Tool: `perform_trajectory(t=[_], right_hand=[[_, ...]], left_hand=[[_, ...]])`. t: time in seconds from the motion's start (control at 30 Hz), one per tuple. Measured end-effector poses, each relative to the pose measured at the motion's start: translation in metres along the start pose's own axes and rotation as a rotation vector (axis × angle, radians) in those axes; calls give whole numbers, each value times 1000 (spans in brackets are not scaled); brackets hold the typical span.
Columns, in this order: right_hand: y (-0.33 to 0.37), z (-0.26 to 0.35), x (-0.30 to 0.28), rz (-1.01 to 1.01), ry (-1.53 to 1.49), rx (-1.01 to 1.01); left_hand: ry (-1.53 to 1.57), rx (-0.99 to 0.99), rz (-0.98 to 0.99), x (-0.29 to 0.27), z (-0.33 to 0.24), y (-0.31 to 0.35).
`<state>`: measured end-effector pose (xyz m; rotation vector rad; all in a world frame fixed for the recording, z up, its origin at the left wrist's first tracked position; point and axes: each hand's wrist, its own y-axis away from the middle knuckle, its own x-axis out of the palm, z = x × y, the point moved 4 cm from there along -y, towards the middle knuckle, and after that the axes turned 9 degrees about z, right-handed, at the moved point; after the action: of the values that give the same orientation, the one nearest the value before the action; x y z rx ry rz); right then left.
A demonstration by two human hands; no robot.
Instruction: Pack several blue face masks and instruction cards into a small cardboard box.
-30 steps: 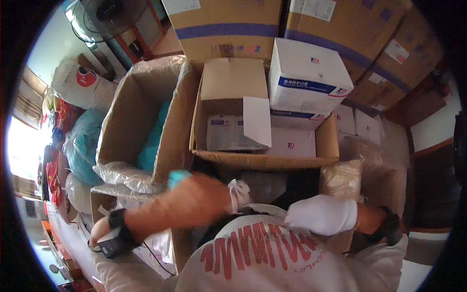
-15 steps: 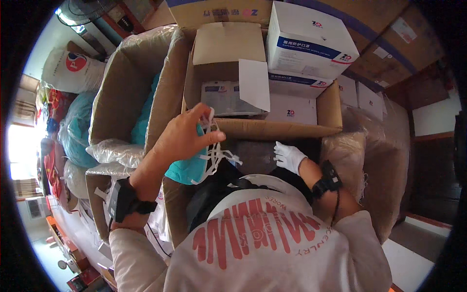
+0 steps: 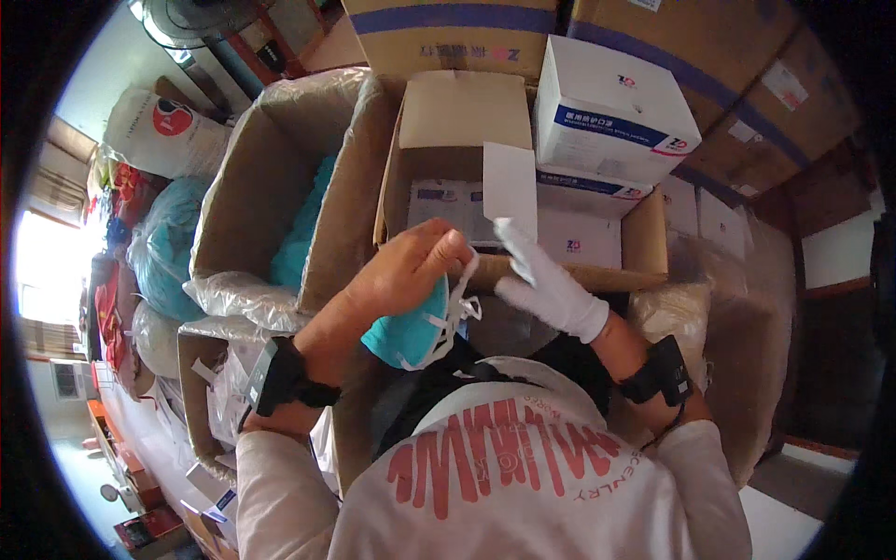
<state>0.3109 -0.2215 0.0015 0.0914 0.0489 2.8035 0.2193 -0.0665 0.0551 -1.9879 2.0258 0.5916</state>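
Observation:
My bare left hand (image 3: pixel 406 271) is closed on a turquoise face mask (image 3: pixel 406 331), gripping it near its upper edge. White elastic straps (image 3: pixel 455 315) dangle in loops from the mask's right side. To the right of the mask, my right hand (image 3: pixel 555 294) wears a white glove. Its fingers are stretched out and apart, with nothing in them, pointing up and left toward the straps. Just beyond both hands stands an open cardboard carton (image 3: pixel 644 247) holding white boxes and packs. One white box flap (image 3: pixel 511 191) stands up above the right hand's fingertips.
A closed white box (image 3: pixel 616 112) sits on top at the carton's right. On the left, a large plastic-lined carton (image 3: pixel 271 177) contains turquoise masks (image 3: pixel 303 229). Brown cartons (image 3: pixel 448 42) are stacked behind. Another plastic-lined carton (image 3: pixel 737 345) stands at my right.
My right hand has risen and moved left toward the mask, its fingers now spread. The left hand, still holding the mask, appears farther right in view, partly because the whole view shifted.

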Motion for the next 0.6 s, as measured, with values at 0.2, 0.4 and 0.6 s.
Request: perform_trajectory(t=[0.2, 0.4, 0.6], right_hand=[[-18, 41, 44, 402, -91, -175], [15, 21, 52, 743, 143, 496], [4, 53, 0, 122, 722, -58]], left_hand=[[-100, 289, -44, -15, -16, 4], [-239, 231, -419, -53, -22, 20], [-212, 157, -310, -59, -28, 20]])
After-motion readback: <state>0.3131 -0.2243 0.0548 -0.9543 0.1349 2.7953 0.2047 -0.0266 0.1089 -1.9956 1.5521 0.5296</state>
